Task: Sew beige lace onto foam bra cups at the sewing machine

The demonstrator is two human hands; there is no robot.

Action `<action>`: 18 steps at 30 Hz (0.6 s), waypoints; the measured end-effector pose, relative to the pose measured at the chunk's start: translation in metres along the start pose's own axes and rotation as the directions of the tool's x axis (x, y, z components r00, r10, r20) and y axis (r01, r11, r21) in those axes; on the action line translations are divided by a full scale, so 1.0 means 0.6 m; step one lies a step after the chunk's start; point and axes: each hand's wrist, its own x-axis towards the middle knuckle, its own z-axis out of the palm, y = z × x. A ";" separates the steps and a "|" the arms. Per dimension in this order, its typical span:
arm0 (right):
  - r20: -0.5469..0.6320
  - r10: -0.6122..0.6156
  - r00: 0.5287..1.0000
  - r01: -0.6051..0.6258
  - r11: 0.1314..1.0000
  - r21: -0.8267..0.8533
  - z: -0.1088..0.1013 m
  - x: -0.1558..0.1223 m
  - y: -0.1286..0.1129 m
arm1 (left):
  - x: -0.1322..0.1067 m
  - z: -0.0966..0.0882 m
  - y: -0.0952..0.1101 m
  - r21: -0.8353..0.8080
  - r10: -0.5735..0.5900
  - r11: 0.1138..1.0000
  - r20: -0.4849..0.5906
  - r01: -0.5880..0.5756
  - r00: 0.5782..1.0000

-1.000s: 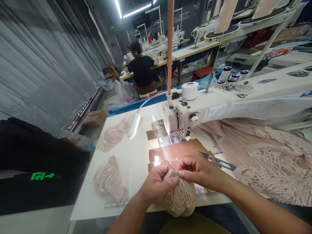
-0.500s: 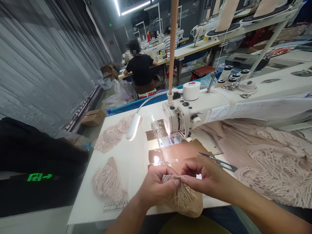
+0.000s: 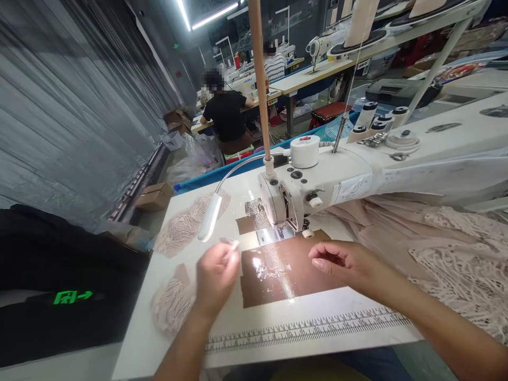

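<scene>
My left hand (image 3: 216,278) is closed, held above the left part of the sewing table (image 3: 222,330) and blurred by motion. A small pale bit shows at its fingertips, too smeared to name. Partly behind this hand and forearm lies a beige lace piece (image 3: 170,307). My right hand (image 3: 343,259) hovers at the right edge of a brown sheet (image 3: 262,288) taped before the needle; its fingers curl loosely, thumb apart, with nothing visible between them. Above the sheet stands the sewing machine (image 3: 273,198).
More lace pieces (image 3: 180,233) lie at the table's far left, beside a bendable lamp (image 3: 209,218). A printed ruler (image 3: 301,330) runs along the front edge. Beige lace fabric (image 3: 456,264) heaps at the right. Beyond, a person in black (image 3: 226,116) sits at another machine.
Both hands were pinching the edge of a lace piece at the front; now they are apart, the left further left. That piece and the thread snips by the right hand no longer show.
</scene>
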 end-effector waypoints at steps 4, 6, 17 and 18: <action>0.042 -0.119 0.992 0.126 0.969 -0.213 0.004 0.032 -0.015 | 0.020 0.129 0.022 0.343 0.299 0.857 0.278 -0.385 0.913; 0.059 -0.160 0.985 0.170 0.940 -0.295 0.010 0.049 -0.018 | 0.014 0.174 0.035 0.343 0.315 0.837 0.335 -0.427 0.888; 0.148 -0.302 0.942 0.309 0.603 -0.736 0.070 0.062 0.023 | 0.011 0.092 0.057 -0.120 0.195 0.981 0.674 -0.155 0.712; 0.127 -0.316 0.940 0.295 0.564 -0.771 0.074 0.060 0.024 | 0.016 0.086 0.052 -0.180 0.195 0.979 0.686 -0.096 0.701</action>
